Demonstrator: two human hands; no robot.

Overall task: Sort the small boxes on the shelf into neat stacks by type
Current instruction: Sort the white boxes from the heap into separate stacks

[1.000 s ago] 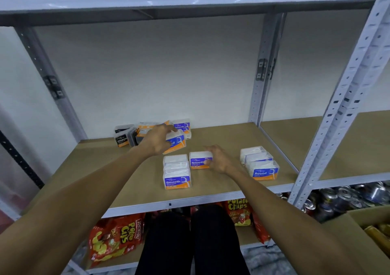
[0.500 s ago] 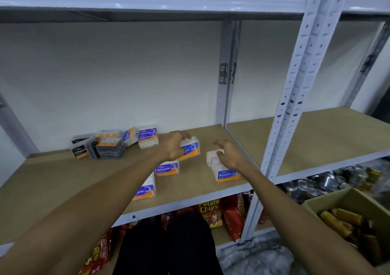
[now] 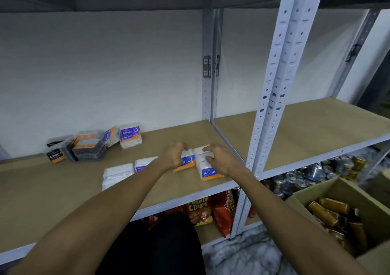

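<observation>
My left hand [image 3: 174, 155] grips a white box with a blue and orange label [image 3: 185, 161], set down on the wooden shelf [image 3: 52, 194] right beside the row of white "Round" boxes [image 3: 207, 169]. My right hand [image 3: 219, 158] rests on top of that row with curled fingers. Left of them lie a single "Smooth" box [image 3: 143, 162] and a row of white boxes [image 3: 118, 174]. At the back left sit dark "Charcoal" boxes [image 3: 63, 152], a dark stack with orange labels [image 3: 88, 146] and two stacked "Smooth" boxes [image 3: 130, 135].
A white metal upright [image 3: 272, 93] stands just right of my right hand. Chip bags [image 3: 199, 210] fill the shelf below. Cans [image 3: 312, 173] lie on the lower right shelf, and a cardboard box of cans [image 3: 331, 213] stands on the floor at right.
My left hand carried its box rightward and lowered it next to the Round row. My right hand stayed on that row. The camera view swung to the right.
</observation>
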